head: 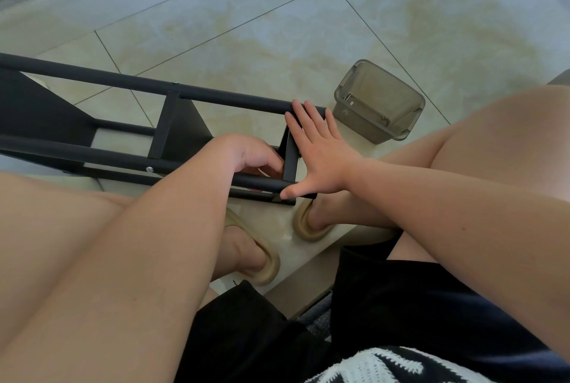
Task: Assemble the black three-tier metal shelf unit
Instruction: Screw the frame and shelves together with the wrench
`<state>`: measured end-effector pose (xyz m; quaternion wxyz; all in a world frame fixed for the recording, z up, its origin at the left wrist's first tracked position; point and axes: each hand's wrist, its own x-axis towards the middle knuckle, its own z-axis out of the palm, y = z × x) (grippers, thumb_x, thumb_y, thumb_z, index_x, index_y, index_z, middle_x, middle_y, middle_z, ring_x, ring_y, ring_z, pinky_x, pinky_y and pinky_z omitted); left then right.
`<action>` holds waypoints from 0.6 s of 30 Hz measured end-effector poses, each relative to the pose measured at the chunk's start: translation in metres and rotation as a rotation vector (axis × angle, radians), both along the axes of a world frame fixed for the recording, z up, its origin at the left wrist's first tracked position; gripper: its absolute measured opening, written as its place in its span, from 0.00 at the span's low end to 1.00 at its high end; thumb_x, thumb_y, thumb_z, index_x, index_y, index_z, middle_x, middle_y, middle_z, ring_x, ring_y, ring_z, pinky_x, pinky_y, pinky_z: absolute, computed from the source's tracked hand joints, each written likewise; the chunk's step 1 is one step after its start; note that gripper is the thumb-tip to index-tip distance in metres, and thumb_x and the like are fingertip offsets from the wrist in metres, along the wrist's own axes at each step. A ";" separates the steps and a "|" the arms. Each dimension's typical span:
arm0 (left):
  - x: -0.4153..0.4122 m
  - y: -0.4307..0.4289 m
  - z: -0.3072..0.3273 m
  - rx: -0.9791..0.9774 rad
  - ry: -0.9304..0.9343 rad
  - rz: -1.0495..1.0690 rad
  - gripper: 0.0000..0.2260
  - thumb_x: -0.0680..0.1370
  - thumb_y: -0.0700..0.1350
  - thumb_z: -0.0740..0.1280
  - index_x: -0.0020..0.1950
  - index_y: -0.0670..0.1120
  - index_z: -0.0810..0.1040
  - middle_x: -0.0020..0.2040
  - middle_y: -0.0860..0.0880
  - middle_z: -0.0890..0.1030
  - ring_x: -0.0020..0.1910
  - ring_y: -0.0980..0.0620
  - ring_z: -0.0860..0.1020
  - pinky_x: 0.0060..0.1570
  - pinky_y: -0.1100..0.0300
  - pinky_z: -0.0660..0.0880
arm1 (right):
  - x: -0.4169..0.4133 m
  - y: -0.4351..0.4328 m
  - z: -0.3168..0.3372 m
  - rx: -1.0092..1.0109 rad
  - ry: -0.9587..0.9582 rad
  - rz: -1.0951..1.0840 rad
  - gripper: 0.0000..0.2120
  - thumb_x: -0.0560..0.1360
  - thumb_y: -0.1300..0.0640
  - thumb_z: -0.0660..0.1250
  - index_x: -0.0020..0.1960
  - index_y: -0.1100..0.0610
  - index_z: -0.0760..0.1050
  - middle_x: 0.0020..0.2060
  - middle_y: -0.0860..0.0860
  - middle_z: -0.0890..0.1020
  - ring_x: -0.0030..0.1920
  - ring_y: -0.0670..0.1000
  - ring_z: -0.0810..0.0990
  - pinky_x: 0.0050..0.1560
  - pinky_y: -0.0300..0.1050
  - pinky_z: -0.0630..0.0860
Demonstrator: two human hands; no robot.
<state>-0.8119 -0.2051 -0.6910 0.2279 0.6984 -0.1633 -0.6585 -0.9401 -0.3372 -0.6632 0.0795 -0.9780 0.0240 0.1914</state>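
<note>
The shelf unit [182,131] lies on its side on the floor [308,28]. The right hand [320,160] presses flat, fingers spread, against its near end. The left hand [256,154] curls inside that end; grip not discernible. The frame is judged stiff and fairly light: grasp the poles [123,82].

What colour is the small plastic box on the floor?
The plastic box is translucent grey-brown, seen in the head view.
</note>
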 end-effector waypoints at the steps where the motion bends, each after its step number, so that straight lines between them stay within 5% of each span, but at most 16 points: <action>1: -0.001 -0.001 0.000 0.012 -0.014 -0.014 0.08 0.74 0.40 0.71 0.53 0.43 0.85 0.43 0.47 0.86 0.42 0.51 0.82 0.49 0.56 0.77 | 0.000 0.000 0.000 -0.001 0.003 -0.001 0.69 0.59 0.17 0.58 0.81 0.60 0.35 0.80 0.56 0.32 0.79 0.56 0.28 0.78 0.61 0.32; 8: -0.002 -0.003 0.006 -0.017 -0.020 -0.017 0.07 0.76 0.34 0.66 0.42 0.44 0.81 0.29 0.52 0.80 0.27 0.56 0.76 0.30 0.68 0.70 | 0.000 0.000 -0.002 0.006 0.004 -0.002 0.69 0.59 0.17 0.57 0.81 0.59 0.34 0.80 0.56 0.32 0.79 0.56 0.28 0.78 0.62 0.33; 13: 0.002 0.000 0.003 -0.008 0.051 0.000 0.11 0.76 0.35 0.67 0.56 0.41 0.83 0.48 0.47 0.85 0.47 0.51 0.82 0.53 0.59 0.77 | 0.000 -0.001 -0.002 0.001 0.001 0.002 0.69 0.58 0.16 0.55 0.81 0.60 0.34 0.80 0.56 0.32 0.79 0.56 0.28 0.78 0.62 0.33; 18: 0.000 -0.002 -0.001 0.027 -0.043 -0.088 0.10 0.66 0.47 0.73 0.44 0.45 0.84 0.38 0.50 0.84 0.42 0.50 0.79 0.50 0.57 0.72 | 0.000 -0.001 -0.002 -0.002 0.001 0.005 0.69 0.58 0.16 0.54 0.81 0.60 0.35 0.80 0.56 0.32 0.79 0.57 0.29 0.78 0.62 0.34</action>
